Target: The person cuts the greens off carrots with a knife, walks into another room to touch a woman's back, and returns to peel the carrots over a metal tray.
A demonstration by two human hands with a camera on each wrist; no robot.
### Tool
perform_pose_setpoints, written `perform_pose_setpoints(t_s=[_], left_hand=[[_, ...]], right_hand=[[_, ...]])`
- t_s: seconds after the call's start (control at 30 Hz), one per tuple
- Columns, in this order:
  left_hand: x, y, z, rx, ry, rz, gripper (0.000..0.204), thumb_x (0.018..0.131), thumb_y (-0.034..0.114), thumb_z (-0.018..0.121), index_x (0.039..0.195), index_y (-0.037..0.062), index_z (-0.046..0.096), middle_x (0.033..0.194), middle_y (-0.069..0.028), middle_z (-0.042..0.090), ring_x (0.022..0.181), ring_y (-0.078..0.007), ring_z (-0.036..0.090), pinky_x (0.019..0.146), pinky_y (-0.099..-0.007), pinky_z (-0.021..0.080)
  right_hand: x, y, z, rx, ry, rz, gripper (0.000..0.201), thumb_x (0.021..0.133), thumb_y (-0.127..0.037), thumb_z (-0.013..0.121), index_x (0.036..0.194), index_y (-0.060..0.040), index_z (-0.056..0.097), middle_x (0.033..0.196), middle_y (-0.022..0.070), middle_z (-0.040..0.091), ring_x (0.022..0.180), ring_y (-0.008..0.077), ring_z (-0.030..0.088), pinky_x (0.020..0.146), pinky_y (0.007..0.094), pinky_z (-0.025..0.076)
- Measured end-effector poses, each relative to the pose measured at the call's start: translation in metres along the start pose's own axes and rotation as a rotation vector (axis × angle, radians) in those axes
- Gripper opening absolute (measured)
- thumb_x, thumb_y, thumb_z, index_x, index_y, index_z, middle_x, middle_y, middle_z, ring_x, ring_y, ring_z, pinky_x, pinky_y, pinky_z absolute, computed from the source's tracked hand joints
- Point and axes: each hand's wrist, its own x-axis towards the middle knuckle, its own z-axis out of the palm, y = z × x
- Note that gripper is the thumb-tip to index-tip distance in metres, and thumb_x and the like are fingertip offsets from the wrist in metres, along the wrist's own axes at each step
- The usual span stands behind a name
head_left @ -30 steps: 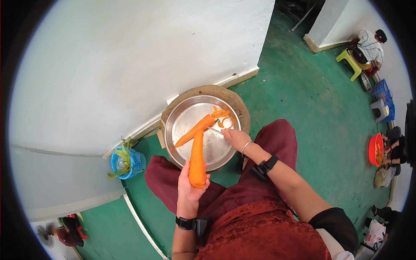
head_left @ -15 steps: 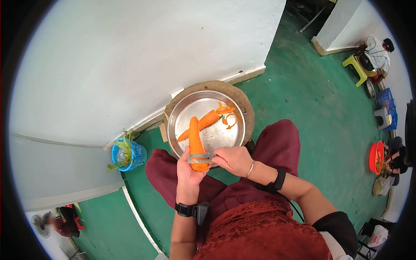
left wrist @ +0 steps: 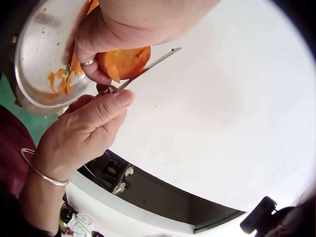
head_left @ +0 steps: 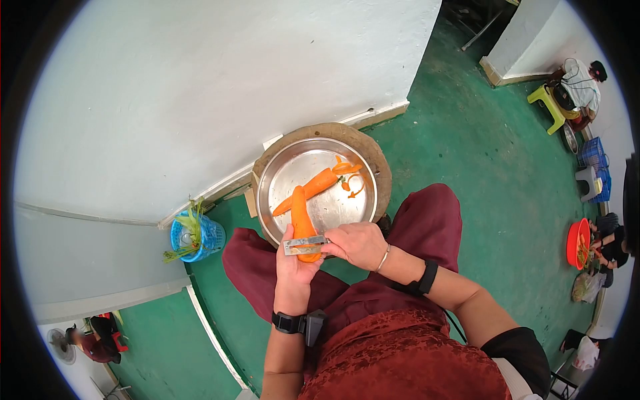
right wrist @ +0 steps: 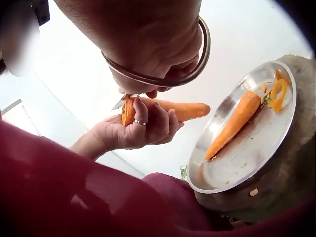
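Note:
My left hand [head_left: 291, 272] grips a large orange carrot [head_left: 302, 212] near its thick end, the narrow end pointing out over a round steel basin [head_left: 343, 215]. In my right hand [head_left: 360, 244] is a metal peeler [head_left: 304, 245], its blade lying across the carrot's thick end beside the left fingers. The left wrist view shows the blade [left wrist: 157, 61] right at the carrot's broad end [left wrist: 129, 61], where a flap of peel hangs. A second carrot [right wrist: 236, 122] lies in the basin, next to curled peelings [right wrist: 279, 96].
The basin rests on a round wooden block [head_left: 380, 160] against a white wall [head_left: 220, 87]. A blue basket [head_left: 212, 239] with green stalks stands at the left. Along the right side are a seated person [head_left: 579, 83], a yellow stool [head_left: 547, 103], blue crates [head_left: 593, 160] and a red tub [head_left: 575, 243].
My right hand has brought the peeler back from over the basin, near the carrot's narrow end, to its thick end by my left hand. Since half a second ago the blade has tilted slightly.

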Motion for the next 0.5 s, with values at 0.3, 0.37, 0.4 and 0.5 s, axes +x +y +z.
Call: perform_pose_setpoints(t_s=[0.3, 0.37, 0.4, 0.5], left_hand=[[-0.008, -0.006, 0.002, 0.100, -0.057, -0.110, 0.037, 0.092, 0.040, 0.044, 0.112, 0.0088, 0.051, 0.093, -0.0124, 0.059, 0.073, -0.0260, 0.056, 0.060, -0.0360, 0.048], [-0.004, -0.011, 0.000, 0.100, -0.023, -0.091, 0.038, 0.093, 0.040, 0.043, 0.112, 0.0081, 0.051, 0.093, -0.0130, 0.059, 0.072, -0.0263, 0.056, 0.060, -0.0360, 0.048], [-0.001, -0.013, -0.001, 0.101, -0.007, -0.082, 0.038, 0.093, 0.040, 0.042, 0.112, 0.0077, 0.051, 0.094, -0.0133, 0.058, 0.071, -0.0264, 0.055, 0.059, -0.0360, 0.048], [0.006, -0.012, -0.008, 0.070, -0.015, -0.105, 0.039, 0.094, 0.040, 0.041, 0.111, 0.0067, 0.051, 0.094, -0.0130, 0.059, 0.073, -0.0264, 0.056, 0.060, -0.0363, 0.048]], right_hand=[[-0.001, 0.048, 0.019, -0.028, -0.178, 0.453, 0.036, 0.090, -0.046, 0.044, 0.080, -0.0127, 0.054, 0.065, 0.0078, 0.059, 0.061, 0.0289, 0.060, 0.050, 0.0404, 0.046], [-0.004, 0.055, 0.021, -0.037, -0.200, 0.422, 0.035, 0.091, -0.044, 0.043, 0.082, -0.0118, 0.054, 0.068, 0.0091, 0.060, 0.064, 0.0300, 0.060, 0.052, 0.0408, 0.046], [-0.003, 0.050, 0.018, -0.025, -0.206, 0.432, 0.034, 0.091, -0.043, 0.044, 0.083, -0.0120, 0.055, 0.069, 0.0095, 0.060, 0.065, 0.0304, 0.060, 0.053, 0.0408, 0.046], [-0.006, 0.034, 0.009, 0.029, -0.178, 0.352, 0.035, 0.090, -0.044, 0.043, 0.082, -0.0117, 0.054, 0.070, 0.0083, 0.060, 0.065, 0.0296, 0.060, 0.053, 0.0397, 0.046]])
